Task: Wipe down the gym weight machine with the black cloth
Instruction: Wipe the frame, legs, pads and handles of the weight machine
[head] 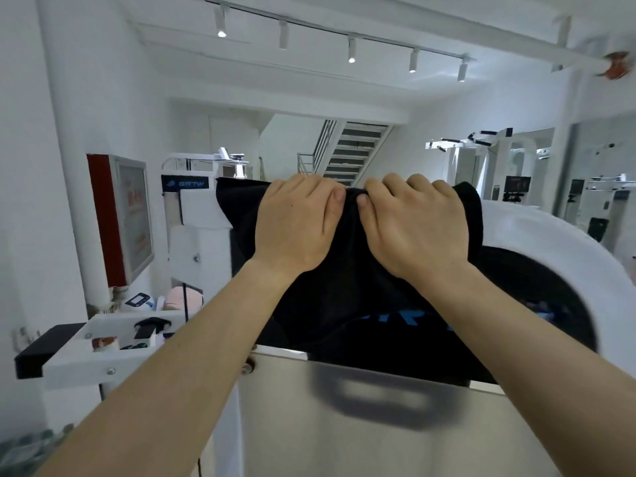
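Note:
The black cloth (347, 290) hangs draped over the top edge of the white gym weight machine (537, 235), covering part of its black panel with blue lettering. My left hand (296, 222) and my right hand (413, 222) sit side by side on the top edge. Both press down on the cloth, fingers curled over the far side, thumbs nearly touching at a bunched fold. Below the cloth a brushed metal cover (378, 425) with a slot-like handle forms the machine's front.
A white arm with a black pad (48, 352) juts out at lower left, close to my left forearm. A red-edged wall cabinet (120, 218) hangs on the left. More white machines (481, 156) and a staircase (354, 149) stand behind.

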`<state>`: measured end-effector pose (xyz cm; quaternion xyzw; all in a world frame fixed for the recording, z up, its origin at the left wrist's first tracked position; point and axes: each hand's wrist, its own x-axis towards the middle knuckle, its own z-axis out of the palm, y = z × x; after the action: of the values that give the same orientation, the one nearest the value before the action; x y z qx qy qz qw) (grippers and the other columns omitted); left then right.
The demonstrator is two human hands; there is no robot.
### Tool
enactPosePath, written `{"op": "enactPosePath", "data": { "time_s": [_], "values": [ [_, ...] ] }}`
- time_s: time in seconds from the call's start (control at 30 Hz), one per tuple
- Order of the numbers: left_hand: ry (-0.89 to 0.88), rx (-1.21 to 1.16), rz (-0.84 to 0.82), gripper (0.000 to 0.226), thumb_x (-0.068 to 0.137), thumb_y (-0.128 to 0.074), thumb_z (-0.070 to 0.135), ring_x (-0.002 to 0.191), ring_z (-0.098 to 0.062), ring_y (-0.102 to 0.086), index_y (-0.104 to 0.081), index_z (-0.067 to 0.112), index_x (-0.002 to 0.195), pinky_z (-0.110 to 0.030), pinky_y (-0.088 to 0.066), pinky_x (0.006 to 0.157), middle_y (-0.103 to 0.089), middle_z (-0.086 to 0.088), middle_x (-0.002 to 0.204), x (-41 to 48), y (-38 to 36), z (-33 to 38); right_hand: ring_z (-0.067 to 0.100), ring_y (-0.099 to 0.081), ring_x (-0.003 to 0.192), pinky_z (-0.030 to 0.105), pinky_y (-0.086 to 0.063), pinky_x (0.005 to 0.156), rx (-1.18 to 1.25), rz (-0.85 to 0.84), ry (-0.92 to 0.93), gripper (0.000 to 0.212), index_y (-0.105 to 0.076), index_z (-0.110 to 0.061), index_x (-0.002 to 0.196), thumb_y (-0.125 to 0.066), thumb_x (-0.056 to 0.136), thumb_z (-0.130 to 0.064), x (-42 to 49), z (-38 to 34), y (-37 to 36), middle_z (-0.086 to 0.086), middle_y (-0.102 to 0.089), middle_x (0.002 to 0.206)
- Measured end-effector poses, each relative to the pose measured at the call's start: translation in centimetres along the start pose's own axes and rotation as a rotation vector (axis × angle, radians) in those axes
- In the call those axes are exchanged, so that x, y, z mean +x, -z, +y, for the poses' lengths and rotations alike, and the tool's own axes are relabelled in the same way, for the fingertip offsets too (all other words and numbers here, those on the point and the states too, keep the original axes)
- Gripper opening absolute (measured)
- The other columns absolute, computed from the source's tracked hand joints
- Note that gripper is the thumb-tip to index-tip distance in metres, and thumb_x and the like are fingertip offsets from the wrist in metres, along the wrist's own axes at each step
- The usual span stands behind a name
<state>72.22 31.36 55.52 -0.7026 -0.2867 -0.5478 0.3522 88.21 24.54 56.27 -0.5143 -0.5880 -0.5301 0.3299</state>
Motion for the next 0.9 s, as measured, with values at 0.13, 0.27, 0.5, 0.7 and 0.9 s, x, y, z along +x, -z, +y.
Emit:
{"op": "enactPosePath", "data": {
  "time_s": [0.13,0.27,0.5,0.7,0.9],
  "values": [
    [-0.004,0.009,-0.012,0.041,0.107,-0.031,0.032,0.082,-0.020,-0.059,-0.068,0.018,0.099,-0.035,-0.040,0.075,-0.068,0.003,0.091,-1.0,1.5,-5.5,0.031,-0.055,0.064,0.035,-0.025,0.062,0.000,-0.006,0.015,0.034,-0.061,-0.015,0.088,-0.039,0.104,-0.034,2.2,-5.1,-1.1,0.004,-0.064,0.075],
    [-0.010,0.021,0.012,0.039,0.106,-0.033,0.030,0.081,-0.020,-0.059,-0.068,0.017,0.096,-0.033,-0.039,0.075,-0.068,0.002,0.088,-2.3,2.4,-10.1,0.029,-0.056,0.062,0.034,-0.028,0.060,0.008,-0.027,0.002,0.039,-0.061,-0.017,0.085,-0.033,0.105,-0.036,4.0,-10.1,-2.4,0.002,-0.063,0.072],
    [0.056,0.000,0.011,0.041,0.105,-0.031,0.028,0.081,-0.023,-0.061,-0.068,0.014,0.097,-0.038,-0.042,0.076,-0.069,-0.001,0.090,-3.6,3.3,-15.3,0.030,-0.060,0.068,0.035,-0.027,0.064,0.057,-0.029,0.038,0.040,-0.064,-0.017,0.087,-0.033,0.104,-0.035,6.1,-15.7,-3.8,0.003,-0.068,0.078],
    [0.111,0.147,0.046,0.039,0.105,-0.030,0.026,0.080,-0.025,-0.058,-0.064,0.013,0.090,-0.039,-0.036,0.084,-0.067,-0.001,0.086,-3.3,2.9,-12.3,0.031,-0.061,0.073,0.038,-0.036,0.066,0.087,-0.015,0.087,0.033,-0.066,-0.017,0.094,-0.040,0.103,-0.035,5.0,-13.4,-3.5,0.004,-0.069,0.084],
    [0.087,0.125,0.014,0.038,0.104,-0.031,0.029,0.086,-0.024,-0.058,-0.064,0.014,0.094,-0.038,-0.038,0.083,-0.067,-0.001,0.092,-1.0,0.5,-2.5,0.030,-0.058,0.074,0.041,-0.037,0.068,0.027,0.021,0.060,0.033,-0.063,-0.015,0.096,-0.038,0.104,-0.036,1.0,-3.4,-1.2,0.005,-0.065,0.086]
  ]
}}
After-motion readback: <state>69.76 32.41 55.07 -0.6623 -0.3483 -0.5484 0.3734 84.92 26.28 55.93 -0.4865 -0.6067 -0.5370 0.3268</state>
